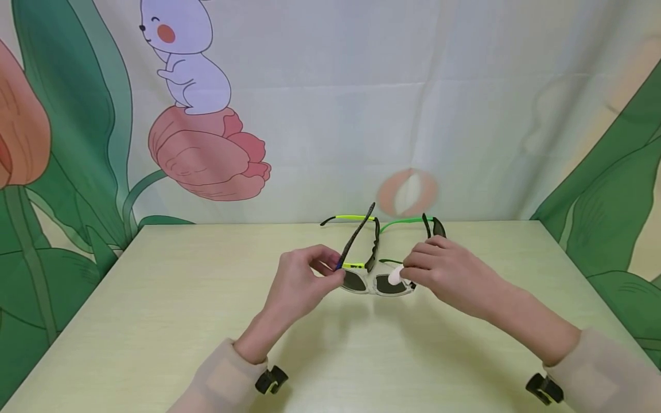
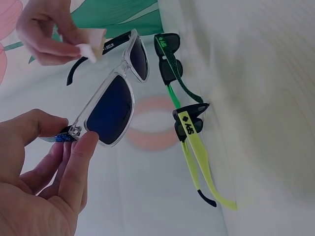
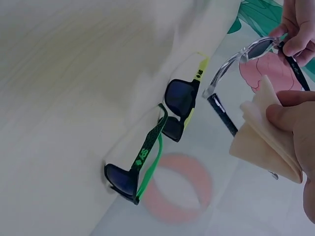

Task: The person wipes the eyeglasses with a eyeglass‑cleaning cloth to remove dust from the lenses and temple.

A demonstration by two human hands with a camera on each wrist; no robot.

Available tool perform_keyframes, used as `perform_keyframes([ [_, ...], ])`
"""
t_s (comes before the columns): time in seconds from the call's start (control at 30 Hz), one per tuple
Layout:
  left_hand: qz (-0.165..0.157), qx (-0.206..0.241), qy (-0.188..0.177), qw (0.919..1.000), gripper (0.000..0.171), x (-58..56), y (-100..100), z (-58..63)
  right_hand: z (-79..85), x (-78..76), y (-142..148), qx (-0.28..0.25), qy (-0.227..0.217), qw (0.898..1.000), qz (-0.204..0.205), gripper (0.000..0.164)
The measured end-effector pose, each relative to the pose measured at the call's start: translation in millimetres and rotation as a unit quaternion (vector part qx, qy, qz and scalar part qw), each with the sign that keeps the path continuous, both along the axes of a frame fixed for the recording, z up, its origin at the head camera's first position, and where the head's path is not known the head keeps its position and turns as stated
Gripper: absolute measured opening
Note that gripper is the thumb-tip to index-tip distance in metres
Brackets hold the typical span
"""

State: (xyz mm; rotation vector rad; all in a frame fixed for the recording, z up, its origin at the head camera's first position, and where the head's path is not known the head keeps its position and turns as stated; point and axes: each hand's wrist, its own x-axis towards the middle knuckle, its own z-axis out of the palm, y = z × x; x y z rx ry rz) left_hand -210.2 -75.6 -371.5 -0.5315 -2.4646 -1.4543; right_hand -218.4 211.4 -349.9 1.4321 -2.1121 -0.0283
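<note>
Head view: clear sunglasses (image 1: 391, 285) held over table (image 1: 206, 321); left hand (image 1: 302, 281) pinches them at one hinge, right hand (image 1: 449, 278) grips pale cloth (image 1: 395, 275) by their other end; yellow-armed sunglasses (image 1: 376, 244) and green-armed sunglasses (image 1: 438, 228) beyond them. Left wrist: thumb and fingers pinch their hinge. Right wrist: cloth folded, clamped in fingers near their free arm; contact unclear.

A flowered backdrop (image 1: 330, 126) hangs behind the pale worktop (image 1: 129, 332).
Up there a white cartoon animal (image 1: 201, 83) perches on a pink bloom (image 1: 201, 158); below, yellow-armed sunglasses (image 3: 181, 97) and green-armed sunglasses (image 3: 143, 154) sit near the far edge.
</note>
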Motion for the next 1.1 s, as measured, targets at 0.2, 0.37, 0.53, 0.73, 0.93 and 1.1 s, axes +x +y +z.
perform_keyframes([
  [0.2,0.002,-0.004,-0.006,1.0,0.014,-1.2,-1.3,1.4,-3.1,1.7,4.9,0.084,0.031,0.996,-0.012,0.035],
  [0.37,0.001,-0.01,-0.011,0.9999,0.014,-1.4,-2.6,3.0,-8.4,1.5,6.4,0.125,0.061,0.99,-0.02,0.032],
  [0.53,0.004,-0.019,-0.006,0.9998,0.013,-1.6,-4.0,5.1,-11.2,1.1,5.6,0.143,0.072,0.987,-0.026,0.029],
  [0.73,-0.001,-0.024,-0.011,0.9997,0.011,-2.2,-5.0,7.3,-14.9,3.1,2.9,0.162,0.084,0.982,-0.052,0.029],
  [0.93,-0.007,-0.029,-0.013,0.9995,0.011,-3.3,-5.3,9.3,-18.6,5.7,-1.7,0.199,0.118,0.97,-0.076,0.025],
  [1.1,-0.014,-0.029,-0.011,0.9994,0.014,-3.7,-6.0,11.7,-20.8,7.6,-4.9,0.214,0.134,0.964,-0.079,0.022],
])
